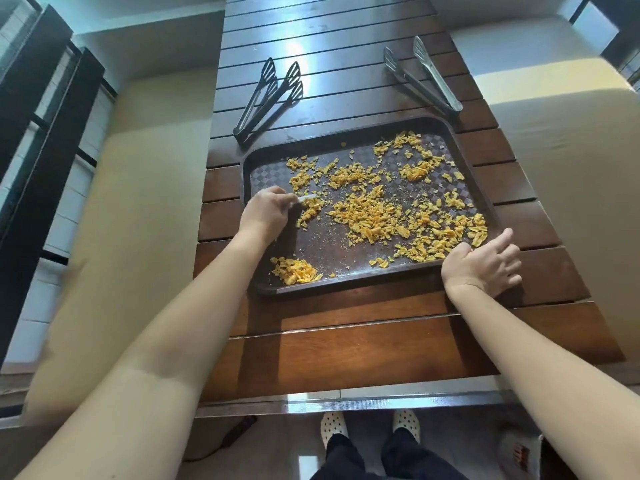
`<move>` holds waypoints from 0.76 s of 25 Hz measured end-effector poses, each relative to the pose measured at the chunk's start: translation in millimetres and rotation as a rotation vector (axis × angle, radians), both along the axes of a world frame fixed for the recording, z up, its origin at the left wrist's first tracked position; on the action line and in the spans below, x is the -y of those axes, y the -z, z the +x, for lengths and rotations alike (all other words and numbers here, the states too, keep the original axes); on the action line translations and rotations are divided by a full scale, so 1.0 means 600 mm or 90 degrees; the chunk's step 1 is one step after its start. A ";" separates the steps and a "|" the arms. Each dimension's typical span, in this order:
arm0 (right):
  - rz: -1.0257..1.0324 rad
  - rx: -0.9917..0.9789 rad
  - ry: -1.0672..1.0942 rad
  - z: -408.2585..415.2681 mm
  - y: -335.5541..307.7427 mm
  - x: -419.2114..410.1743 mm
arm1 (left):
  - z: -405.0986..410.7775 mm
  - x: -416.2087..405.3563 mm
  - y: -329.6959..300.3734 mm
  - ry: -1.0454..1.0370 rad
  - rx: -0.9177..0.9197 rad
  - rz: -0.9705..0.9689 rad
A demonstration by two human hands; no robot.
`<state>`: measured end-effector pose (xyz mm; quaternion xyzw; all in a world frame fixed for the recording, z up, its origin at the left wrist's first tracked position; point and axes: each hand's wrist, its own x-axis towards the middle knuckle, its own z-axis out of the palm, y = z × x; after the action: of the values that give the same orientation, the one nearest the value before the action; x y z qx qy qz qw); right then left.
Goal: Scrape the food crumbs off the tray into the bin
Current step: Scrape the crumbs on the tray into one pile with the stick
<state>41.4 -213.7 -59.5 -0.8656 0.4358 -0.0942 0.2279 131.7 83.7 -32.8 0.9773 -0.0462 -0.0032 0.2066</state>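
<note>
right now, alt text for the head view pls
A person's left hand holds a small white scraper among orange crumbs on a dark brown tray, while the right hand rests at its near right corner. Black tongs and steel tongs lie beyond on the wooden table.

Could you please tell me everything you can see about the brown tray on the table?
The tray is a dark brown rectangle with rounded corners, a raised rim and a checkered floor, seemingly plastic. It lies flat on the slatted wooden table. Orange crumbs are scattered across it. The right hand rests on its near right corner; the left hand holds a small white scraper over its left side.
</note>
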 end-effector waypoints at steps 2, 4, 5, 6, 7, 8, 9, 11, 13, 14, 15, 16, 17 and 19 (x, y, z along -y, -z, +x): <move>0.001 0.001 0.001 0.000 0.000 0.001 | -0.025 -0.013 -0.001 0.085 0.006 0.036; 0.005 0.004 -0.001 0.000 -0.001 0.000 | -0.055 -0.024 -0.006 0.179 0.013 0.076; 0.006 0.004 -0.001 0.000 -0.001 0.000 | -0.066 -0.028 -0.009 0.216 0.016 0.084; 0.005 0.005 0.000 0.000 -0.001 0.000 | -0.069 -0.031 -0.012 0.235 0.031 0.081; 0.004 0.006 0.002 0.001 -0.001 0.000 | -0.063 -0.030 -0.014 0.229 0.057 0.075; 0.004 0.004 0.002 0.001 -0.002 0.000 | -0.051 -0.024 -0.015 0.194 0.086 0.071; 0.004 0.003 0.001 0.000 -0.002 -0.001 | -0.034 -0.016 -0.016 0.131 0.107 0.069; 0.002 0.000 0.001 0.000 -0.003 -0.001 | 0.001 -0.001 -0.012 -0.021 0.085 0.056; 0.000 -0.002 0.004 0.000 -0.002 0.000 | 0.019 0.011 -0.002 -0.078 0.022 0.038; -0.001 -0.002 0.004 0.001 -0.002 0.000 | 0.019 0.016 0.001 -0.056 0.000 0.035; 0.000 -0.002 0.003 0.001 -0.002 0.000 | 0.014 0.018 0.003 -0.009 -0.006 0.039; 0.000 -0.001 0.002 0.001 -0.002 -0.001 | 0.004 0.017 0.001 0.049 0.001 0.056; -0.001 0.000 0.002 0.001 -0.002 0.000 | -0.007 0.012 -0.001 0.109 0.017 0.076; -0.003 0.001 0.003 0.000 -0.001 0.000 | -0.034 -0.008 -0.007 0.228 0.051 0.104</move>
<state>41.7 -213.8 -58.9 -0.8650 0.4375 -0.0962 0.2261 111.0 88.5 -28.8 0.9663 -0.2271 -0.0046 0.1208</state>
